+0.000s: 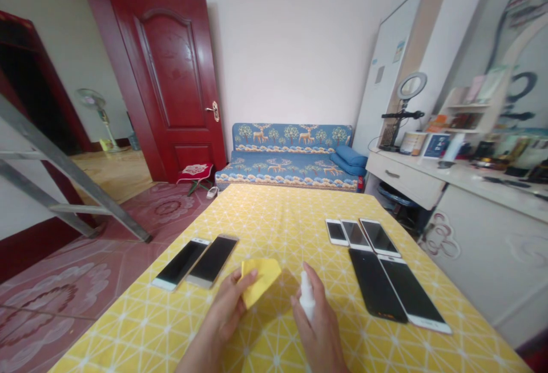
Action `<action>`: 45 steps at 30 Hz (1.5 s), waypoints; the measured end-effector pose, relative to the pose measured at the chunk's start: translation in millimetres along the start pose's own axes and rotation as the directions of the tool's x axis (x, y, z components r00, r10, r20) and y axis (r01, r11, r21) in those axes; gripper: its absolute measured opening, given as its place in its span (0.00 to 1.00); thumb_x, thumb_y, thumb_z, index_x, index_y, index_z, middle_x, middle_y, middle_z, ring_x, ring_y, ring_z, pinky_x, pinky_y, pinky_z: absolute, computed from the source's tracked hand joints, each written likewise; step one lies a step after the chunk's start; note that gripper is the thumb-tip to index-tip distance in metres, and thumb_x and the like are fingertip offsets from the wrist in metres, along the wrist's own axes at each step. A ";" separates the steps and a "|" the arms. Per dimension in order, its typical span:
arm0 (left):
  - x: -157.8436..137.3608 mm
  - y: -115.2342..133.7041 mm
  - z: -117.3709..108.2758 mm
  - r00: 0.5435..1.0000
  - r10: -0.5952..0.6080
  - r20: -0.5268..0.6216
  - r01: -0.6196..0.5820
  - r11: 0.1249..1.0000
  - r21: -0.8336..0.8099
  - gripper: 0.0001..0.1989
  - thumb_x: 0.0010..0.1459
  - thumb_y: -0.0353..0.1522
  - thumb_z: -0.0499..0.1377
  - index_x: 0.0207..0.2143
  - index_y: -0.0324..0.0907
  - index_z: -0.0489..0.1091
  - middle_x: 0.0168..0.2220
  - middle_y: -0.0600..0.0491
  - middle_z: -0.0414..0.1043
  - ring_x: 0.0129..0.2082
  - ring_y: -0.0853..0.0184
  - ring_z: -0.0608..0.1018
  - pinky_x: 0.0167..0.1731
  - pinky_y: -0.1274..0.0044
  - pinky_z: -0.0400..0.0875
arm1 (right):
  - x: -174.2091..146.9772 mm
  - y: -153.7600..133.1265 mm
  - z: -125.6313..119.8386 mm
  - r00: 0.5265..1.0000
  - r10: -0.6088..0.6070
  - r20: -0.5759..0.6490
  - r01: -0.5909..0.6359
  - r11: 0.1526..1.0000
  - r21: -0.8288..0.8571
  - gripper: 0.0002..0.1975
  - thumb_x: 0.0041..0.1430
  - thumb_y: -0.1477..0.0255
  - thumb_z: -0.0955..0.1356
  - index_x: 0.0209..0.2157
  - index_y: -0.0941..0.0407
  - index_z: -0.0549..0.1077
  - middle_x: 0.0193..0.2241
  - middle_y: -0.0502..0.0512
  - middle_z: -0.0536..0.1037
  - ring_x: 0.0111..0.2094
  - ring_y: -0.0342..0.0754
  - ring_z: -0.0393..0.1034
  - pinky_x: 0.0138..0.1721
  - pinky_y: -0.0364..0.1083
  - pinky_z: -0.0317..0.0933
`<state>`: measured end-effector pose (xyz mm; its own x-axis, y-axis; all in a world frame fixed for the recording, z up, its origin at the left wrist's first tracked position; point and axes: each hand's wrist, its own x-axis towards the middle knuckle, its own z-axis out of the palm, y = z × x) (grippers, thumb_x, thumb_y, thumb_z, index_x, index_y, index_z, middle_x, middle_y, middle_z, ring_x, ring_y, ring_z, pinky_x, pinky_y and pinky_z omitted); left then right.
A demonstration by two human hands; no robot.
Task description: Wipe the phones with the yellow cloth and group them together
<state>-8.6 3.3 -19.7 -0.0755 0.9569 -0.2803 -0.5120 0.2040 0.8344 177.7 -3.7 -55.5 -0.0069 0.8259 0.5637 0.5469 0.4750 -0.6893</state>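
Pinched between the thumb and fingers of my left hand (pixel 228 303) is a yellow cloth (pixel 262 280), held just above the table. My right hand (pixel 319 327) is wrapped round a small white spray bottle (pixel 306 297), its index finger near the nozzle. Left of the cloth lie two phones side by side, a white one (pixel 182 263) and a gold one (pixel 213 260). To the right are a black phone (pixel 377 284), a large white phone (pixel 414 292), and behind them three smaller white-framed ones, including a phone (pixel 380 236) at the back right.
The table wears a yellow patterned cloth (pixel 282 213). A blue sofa (pixel 291 159) stands beyond its far edge. At right is a white dresser (pixel 479 236) with a ring light (pixel 411 86). On the left are a metal ladder (pixel 81 208), a red stool (pixel 195 172) and an open red door (pixel 171 76).
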 end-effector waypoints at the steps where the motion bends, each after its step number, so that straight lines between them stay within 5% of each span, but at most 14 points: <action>1: -3.4 -0.1 1.5 1.000 -0.011 0.023 0.012 0.999 -0.042 0.15 0.43 0.32 0.69 0.35 0.37 0.73 0.33 0.46 0.78 0.35 0.59 0.80 0.36 0.74 0.74 | 0.3 -0.1 -0.6 1.000 -0.031 0.005 0.031 0.999 -0.018 0.26 0.61 0.71 0.62 0.61 0.53 0.56 0.57 0.57 0.69 0.54 0.52 0.68 0.48 0.46 0.69; 6: -15.7 -1.2 8.2 0.999 -0.033 0.043 0.037 0.993 -0.114 0.11 0.45 0.28 0.66 0.35 0.40 0.75 0.35 0.44 0.78 0.44 0.53 0.78 0.41 0.71 0.74 | 1.1 -0.4 -1.6 0.986 -0.159 0.044 0.162 0.985 -0.056 0.26 0.62 0.73 0.61 0.62 0.50 0.55 0.58 0.54 0.68 0.57 0.49 0.64 0.52 0.46 0.66; 17: -8.0 -11.0 9.7 0.962 -0.071 0.265 0.150 0.945 -0.292 0.23 0.52 0.30 0.60 0.53 0.39 0.68 0.45 0.42 0.76 0.50 0.50 0.75 0.47 0.68 0.72 | 8.0 -6.7 -7.8 0.962 -0.261 0.076 0.269 0.953 -0.138 0.22 0.63 0.74 0.59 0.58 0.51 0.59 0.50 0.56 0.75 0.48 0.50 0.74 0.44 0.46 0.71; 33: 4.7 -25.5 8.1 0.940 -0.231 0.250 0.312 0.880 -0.358 0.24 0.60 0.31 0.56 0.56 0.28 0.60 0.43 0.37 0.76 0.42 0.54 0.79 0.45 0.63 0.71 | 10.5 -5.7 -8.7 0.988 -0.138 0.069 0.147 0.978 -0.150 0.17 0.64 0.72 0.60 0.54 0.53 0.63 0.44 0.57 0.78 0.41 0.50 0.77 0.37 0.44 0.72; 38: 4.7 -22.0 6.3 0.925 -0.193 0.328 0.322 0.856 -0.404 0.25 0.61 0.33 0.55 0.57 0.29 0.59 0.47 0.38 0.74 0.45 0.55 0.77 0.47 0.62 0.71 | 8.0 -13.9 -13.0 0.986 -0.143 0.083 0.150 0.985 -0.085 0.20 0.64 0.70 0.60 0.58 0.53 0.60 0.46 0.59 0.76 0.41 0.51 0.76 0.38 0.46 0.71; 45: 3.7 -14.1 10.1 0.942 -0.183 0.283 0.293 0.859 -0.419 0.21 0.64 0.35 0.49 0.53 0.29 0.63 0.39 0.40 0.77 0.38 0.58 0.79 0.44 0.63 0.72 | 4.5 -16.4 -12.7 0.977 -0.171 0.127 0.178 0.983 -0.042 0.21 0.63 0.70 0.62 0.58 0.52 0.61 0.48 0.58 0.75 0.44 0.51 0.75 0.43 0.48 0.70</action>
<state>7.0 6.1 -27.7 0.2647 0.9221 -0.2822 -0.8208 0.3691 0.4360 179.3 -11.6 -35.8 -0.2067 0.7642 0.6109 0.5714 0.6012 -0.5587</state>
